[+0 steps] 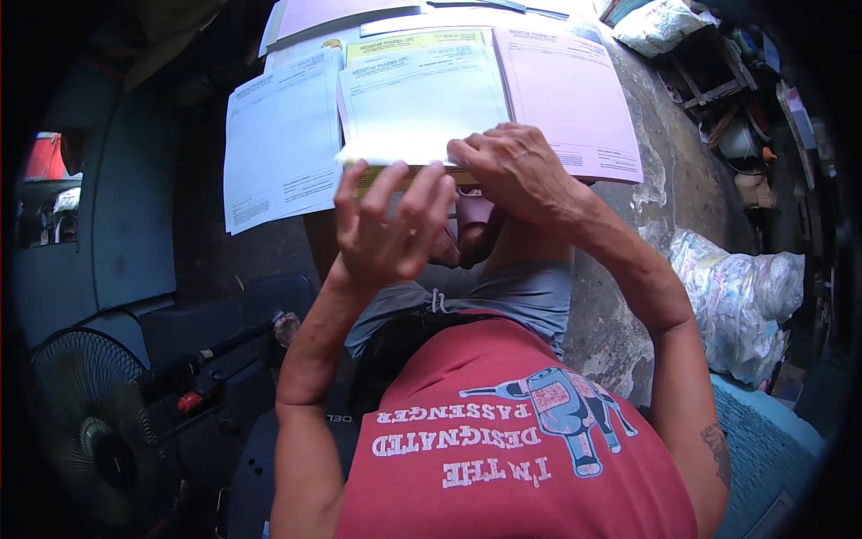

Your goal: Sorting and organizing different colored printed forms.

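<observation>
A white printed form (pixel 422 103) lies in the middle of the table, over yellow forms (pixel 429 39) that show along its far edge. My right hand (pixel 519 169) is closed at the near right corner of the white form, fingers curled and pressed together on the paper. Just below the near edge of the same form, my left hand (pixel 395 220) has its fingers spread, the tips close to the paper. A stack of pale blue-white forms (pixel 280 135) sits to the left. Pink forms (pixel 575 99) lie to the right.
More pink paper (pixel 337 13) lies at the far end of the table. A standing fan (pixel 108 449) is at the lower left. Clear plastic bags (pixel 732 301) rest at the right, and a white sack (pixel 663 29) lies at the far right.
</observation>
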`<act>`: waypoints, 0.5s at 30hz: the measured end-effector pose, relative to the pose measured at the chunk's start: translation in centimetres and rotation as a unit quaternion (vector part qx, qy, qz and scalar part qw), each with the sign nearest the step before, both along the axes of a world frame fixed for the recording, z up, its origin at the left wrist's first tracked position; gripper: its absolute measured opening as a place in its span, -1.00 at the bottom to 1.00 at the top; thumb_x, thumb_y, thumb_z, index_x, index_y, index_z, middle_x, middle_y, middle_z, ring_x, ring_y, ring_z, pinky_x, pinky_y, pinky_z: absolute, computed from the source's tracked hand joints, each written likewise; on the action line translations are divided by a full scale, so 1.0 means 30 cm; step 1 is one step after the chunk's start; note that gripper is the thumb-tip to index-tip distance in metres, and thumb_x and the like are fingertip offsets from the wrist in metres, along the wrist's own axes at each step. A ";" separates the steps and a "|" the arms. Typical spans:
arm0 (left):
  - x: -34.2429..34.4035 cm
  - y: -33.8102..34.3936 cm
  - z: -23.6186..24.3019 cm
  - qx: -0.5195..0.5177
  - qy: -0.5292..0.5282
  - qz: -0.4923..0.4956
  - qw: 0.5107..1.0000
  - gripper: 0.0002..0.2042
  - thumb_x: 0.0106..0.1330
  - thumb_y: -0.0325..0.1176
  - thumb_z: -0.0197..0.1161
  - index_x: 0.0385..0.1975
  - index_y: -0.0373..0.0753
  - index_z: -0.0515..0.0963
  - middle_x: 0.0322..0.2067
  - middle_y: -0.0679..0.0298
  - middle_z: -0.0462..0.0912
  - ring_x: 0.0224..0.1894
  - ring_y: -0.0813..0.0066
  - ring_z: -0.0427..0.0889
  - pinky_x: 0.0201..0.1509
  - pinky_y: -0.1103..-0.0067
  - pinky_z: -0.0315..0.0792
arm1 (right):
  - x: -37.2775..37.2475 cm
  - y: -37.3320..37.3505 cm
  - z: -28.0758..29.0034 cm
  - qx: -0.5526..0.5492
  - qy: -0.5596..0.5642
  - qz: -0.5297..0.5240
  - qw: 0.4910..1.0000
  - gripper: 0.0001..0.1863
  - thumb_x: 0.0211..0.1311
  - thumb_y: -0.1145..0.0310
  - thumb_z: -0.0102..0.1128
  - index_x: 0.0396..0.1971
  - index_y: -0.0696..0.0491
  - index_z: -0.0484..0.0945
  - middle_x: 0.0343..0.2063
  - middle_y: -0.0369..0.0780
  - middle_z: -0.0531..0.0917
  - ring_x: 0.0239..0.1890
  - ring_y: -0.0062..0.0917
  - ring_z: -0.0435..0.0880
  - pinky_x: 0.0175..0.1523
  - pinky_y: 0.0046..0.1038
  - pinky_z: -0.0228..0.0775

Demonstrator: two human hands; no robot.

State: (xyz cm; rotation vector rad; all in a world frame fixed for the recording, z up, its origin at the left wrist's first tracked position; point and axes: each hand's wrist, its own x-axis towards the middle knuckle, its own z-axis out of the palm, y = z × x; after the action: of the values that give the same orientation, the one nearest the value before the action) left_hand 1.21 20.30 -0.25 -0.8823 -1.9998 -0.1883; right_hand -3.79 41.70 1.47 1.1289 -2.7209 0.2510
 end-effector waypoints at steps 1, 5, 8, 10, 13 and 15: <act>0.023 0.035 -0.010 -0.005 -0.002 -0.038 0.999 -0.82 0.31 -0.27 0.31 -0.19 -0.16 0.70 -0.10 0.31 0.69 0.02 0.28 0.61 0.20 0.06 0.42 | -0.024 -0.003 0.025 0.000 0.059 0.019 0.998 -0.88 0.29 0.38 0.21 -0.25 0.08 0.58 -0.40 -0.14 0.75 -0.32 -0.33 0.79 -0.07 -0.30 0.57; 0.013 0.281 -0.063 -0.090 -0.087 -0.140 0.982 -0.62 0.27 -0.12 0.32 -0.03 -0.23 0.64 0.02 0.19 0.63 0.16 0.23 0.53 0.24 0.03 0.38 | -0.137 0.106 0.138 0.045 0.217 0.087 0.971 -0.66 0.12 0.46 0.37 -0.05 0.05 0.61 -0.13 -0.18 0.77 -0.06 -0.36 0.78 0.17 -0.29 0.59; -0.078 0.435 -0.124 -0.099 -0.136 -0.104 0.980 -0.48 0.30 -0.04 0.30 0.14 -0.27 0.57 0.19 0.11 0.54 0.24 0.17 0.48 0.28 -0.07 0.31 | -0.199 0.230 0.166 0.043 0.288 0.101 0.951 -0.67 0.08 0.44 0.41 -0.10 0.01 0.65 -0.15 -0.25 0.77 -0.06 -0.42 0.78 0.12 -0.39 0.63; -0.104 0.476 -0.164 -0.092 -0.170 -0.081 0.978 -0.44 0.31 -0.05 0.28 0.20 -0.31 0.52 0.25 0.06 0.48 0.27 0.13 0.45 0.29 -0.14 0.28 | -0.211 0.338 0.145 0.065 0.292 0.060 0.952 -0.71 0.11 0.46 0.38 -0.12 0.01 0.65 -0.17 -0.26 0.78 -0.10 -0.42 0.78 0.06 -0.39 0.64; -0.108 0.495 -0.227 -0.109 -0.120 -0.071 0.984 -0.59 0.21 -0.28 0.25 -0.01 -0.39 0.65 0.02 -0.03 0.63 0.15 0.08 0.54 0.28 -0.23 0.26 | -0.177 0.506 0.055 0.038 0.220 -0.024 0.975 -0.80 0.24 0.48 0.24 -0.14 0.01 0.63 -0.22 -0.23 0.78 -0.20 -0.41 0.79 -0.11 -0.38 0.64; -0.099 0.497 -0.224 -0.097 -0.112 -0.095 0.984 -0.63 0.14 -0.31 0.24 -0.10 -0.39 0.68 -0.06 0.00 0.65 0.10 0.11 0.57 0.26 -0.21 0.30 | -0.108 0.597 0.002 0.028 0.168 -0.077 0.982 -0.78 0.25 0.52 0.20 -0.12 0.02 0.63 -0.23 -0.19 0.79 -0.20 -0.35 0.80 -0.08 -0.33 0.63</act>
State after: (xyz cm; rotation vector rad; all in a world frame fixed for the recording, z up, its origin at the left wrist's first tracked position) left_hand -1.78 35.21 -6.99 -1.2248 -2.1664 -0.2093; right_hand -7.03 59.61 1.53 0.8744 -2.5066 -0.0367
